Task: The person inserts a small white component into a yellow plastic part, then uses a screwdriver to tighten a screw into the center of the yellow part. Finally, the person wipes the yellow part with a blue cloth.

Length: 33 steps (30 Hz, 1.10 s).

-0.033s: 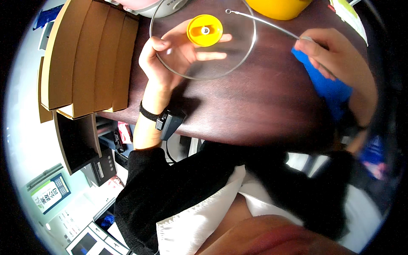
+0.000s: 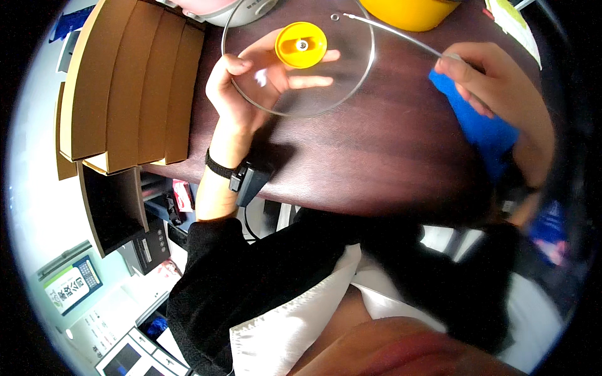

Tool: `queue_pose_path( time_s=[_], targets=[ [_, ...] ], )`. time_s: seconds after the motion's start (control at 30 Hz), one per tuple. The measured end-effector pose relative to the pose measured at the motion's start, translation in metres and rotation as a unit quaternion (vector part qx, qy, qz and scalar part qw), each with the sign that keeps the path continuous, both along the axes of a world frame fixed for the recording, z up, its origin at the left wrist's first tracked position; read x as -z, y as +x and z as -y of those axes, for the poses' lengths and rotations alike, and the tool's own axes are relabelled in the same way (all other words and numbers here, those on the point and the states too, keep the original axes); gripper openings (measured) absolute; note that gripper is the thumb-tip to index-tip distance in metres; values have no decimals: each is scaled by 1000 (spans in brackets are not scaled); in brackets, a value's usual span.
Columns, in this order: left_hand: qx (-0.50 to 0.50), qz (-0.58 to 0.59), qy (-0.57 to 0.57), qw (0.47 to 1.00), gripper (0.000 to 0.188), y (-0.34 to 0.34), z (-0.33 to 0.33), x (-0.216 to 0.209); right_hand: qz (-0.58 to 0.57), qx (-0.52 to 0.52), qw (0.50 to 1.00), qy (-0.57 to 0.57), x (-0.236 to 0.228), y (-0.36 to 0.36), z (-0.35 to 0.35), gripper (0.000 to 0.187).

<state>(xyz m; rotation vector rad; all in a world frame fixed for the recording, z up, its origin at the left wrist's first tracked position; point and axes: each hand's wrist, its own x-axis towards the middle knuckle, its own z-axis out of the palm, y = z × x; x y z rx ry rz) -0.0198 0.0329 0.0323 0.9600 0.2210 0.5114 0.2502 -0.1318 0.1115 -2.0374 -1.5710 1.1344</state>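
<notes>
My left hand (image 2: pixel 251 94) holds a clear round glass lid (image 2: pixel 329 100) at its near-left rim, thumb on the edge and fingers spread behind the glass. At the lid's middle is a yellow round knob (image 2: pixel 301 56) with a metal screw in its centre. My right hand (image 2: pixel 483 75) pinches a thin silvery metal rod (image 2: pixel 401 39), whose tip points left over the lid's far right part. Just left of that tip, with a small gap, shows a tiny metal ring (image 2: pixel 335 17). Blue cloth (image 2: pixel 473 122) hangs beneath my right hand; whether the fingers grip it is unclear.
The dark reddish-brown table (image 2: pixel 351 156) lies under both hands. Cardboard pieces (image 2: pixel 125 81) stand upright at the left. A yellow container (image 2: pixel 411 15) and a pink and grey-white appliance (image 2: pixel 251 11) are at the far edge. A black device (image 2: pixel 254 182) is strapped to my left wrist.
The rod's tip now sits a little right of the tiny ring, where the two met before. The lid and both hands stay nearly in place.
</notes>
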Motion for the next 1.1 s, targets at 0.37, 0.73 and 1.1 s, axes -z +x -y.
queue_pose_path(
  time_s=[0.37,0.73,1.1],
  targets=[
    [-43,36,-8,998,72,-3,-5,5,-71,54,983,159,-22,8,15,33],
    [-62,12,3,998,83,4,-3,9,-680,210,664,230,32,98,21,36],
    [-59,14,12,998,73,3,-2,22,-687,376,578,227,123,120,31,36]
  ],
)
